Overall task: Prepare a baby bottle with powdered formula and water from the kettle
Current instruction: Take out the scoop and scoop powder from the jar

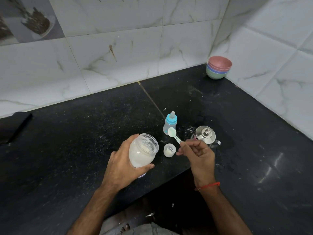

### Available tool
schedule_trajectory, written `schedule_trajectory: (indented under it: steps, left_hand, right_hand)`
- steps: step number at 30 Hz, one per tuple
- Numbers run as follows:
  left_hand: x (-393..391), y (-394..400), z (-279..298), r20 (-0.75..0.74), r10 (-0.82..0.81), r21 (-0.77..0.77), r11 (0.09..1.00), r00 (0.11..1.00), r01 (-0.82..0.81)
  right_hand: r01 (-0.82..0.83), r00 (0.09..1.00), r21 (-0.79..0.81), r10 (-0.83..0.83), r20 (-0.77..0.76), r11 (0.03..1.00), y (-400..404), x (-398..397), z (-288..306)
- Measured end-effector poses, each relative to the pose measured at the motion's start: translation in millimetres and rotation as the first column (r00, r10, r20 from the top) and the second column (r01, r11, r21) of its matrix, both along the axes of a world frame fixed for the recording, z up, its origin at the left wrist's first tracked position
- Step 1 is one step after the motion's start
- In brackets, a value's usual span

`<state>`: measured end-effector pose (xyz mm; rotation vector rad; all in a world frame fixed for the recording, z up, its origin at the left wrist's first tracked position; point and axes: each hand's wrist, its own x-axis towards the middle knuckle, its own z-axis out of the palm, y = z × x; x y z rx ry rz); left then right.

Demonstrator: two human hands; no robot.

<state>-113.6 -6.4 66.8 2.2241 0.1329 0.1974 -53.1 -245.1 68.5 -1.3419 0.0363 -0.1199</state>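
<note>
On the dark stone surface [101,126], near the front edge, the following items are standing or being held:

Left hand [124,164] — wrapping its fingers [149,166] around an open clear jar [141,151] of white powder, holding it lifted and tipped toward the right.

Right hand [199,154] — pinching the handle of a pale green scoop [172,134] between thumb and fingertips, remaining fingers curling in. The bowl of the scoop is hovering in front of the baby bottle [169,125]; whether it is carrying powder is hard to tell.

Baby bottle — standing upright just beyond both hands, blue collar and teat in place, body looking empty.

Small round lid [169,150] — lying between the two hands, dusted white inside; probably the jar's.

Steel kettle [205,134] — sitting just right of the bottle, lid on, partly behind the right hand.

Stack of coloured bowls [218,67] — resting in the far corner, well apart.

Progress, as judged: the jar is opened and the scoop is in hand, so powdering is getting under way. Nothing appears to be inside the bottle yet, and its top is closed — unscrewing, scooping, pouring from the kettle, recapping and mixing all seem to be remaining.
</note>
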Motion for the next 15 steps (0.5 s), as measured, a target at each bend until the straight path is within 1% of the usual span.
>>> schedule_trajectory:
  steps: [2, 3, 4, 5, 6, 7, 8, 9, 10, 13, 15]
  left_hand:
    - [1, -2, -2, 0.002, -0.011, -0.022, 1.000, 1.000, 0.011]
    - [1, -3, -2, 0.002, -0.013, -0.033, 0.999, 1.000, 0.013]
    - [2, -4, -3, 0.003, -0.015, -0.045, 0.999, 1.000, 0.015]
    - [2, -5, -3, 0.009, -0.020, -0.053, 0.998, 1.000, 0.020]
    - [2, -6, -3, 0.020, -0.028, -0.047, 0.998, 0.999, 0.029]
    - [1, -6, -3, 0.036, -0.037, -0.024, 0.999, 0.999, 0.038]
    - [1, -7, -3, 0.052, -0.043, -0.003, 0.999, 0.998, 0.044]
    - [0, -8, -3, 0.064, -0.045, -0.001, 0.999, 0.997, 0.045]
    - [-1, -8, -3, 0.072, -0.040, -0.012, 0.999, 0.997, 0.041]
    - [-3, -9, -3, 0.093, -0.028, -0.027, 0.999, 0.995, 0.030]
    - [-3, -9, -3, 0.108, -0.034, -0.022, 0.999, 0.994, 0.037]
  right_hand:
    - [-0.055, 0.993, -0.004, 0.055, 0.107, 0.999, 7, -8, 17]
    - [-0.079, 0.982, -0.042, 0.085, 0.171, 0.996, 11, -12, 22]
    - [-0.102, 0.967, -0.121, 0.127, 0.221, 0.987, 15, -16, 25]
    - [-0.125, 0.955, -0.232, 0.180, 0.237, 0.965, 18, -18, 26]
    - [-0.153, 0.948, -0.343, 0.236, 0.214, 0.927, 21, -20, 25]
    - [-0.185, 0.946, -0.420, 0.276, 0.168, 0.888, 23, -21, 24]
    - [-0.207, 0.945, -0.453, 0.297, 0.135, 0.867, 24, -21, 24]
    - [-0.201, 0.944, -0.470, 0.298, 0.141, 0.860, 25, -22, 25]
    - [-0.176, 0.940, -0.479, 0.291, 0.178, 0.860, 25, -23, 28]
    - [-0.078, 0.904, -0.513, 0.277, 0.325, 0.855, 23, -25, 41]
    - [-0.052, 0.875, -0.606, 0.329, 0.355, 0.794, 21, -24, 46]
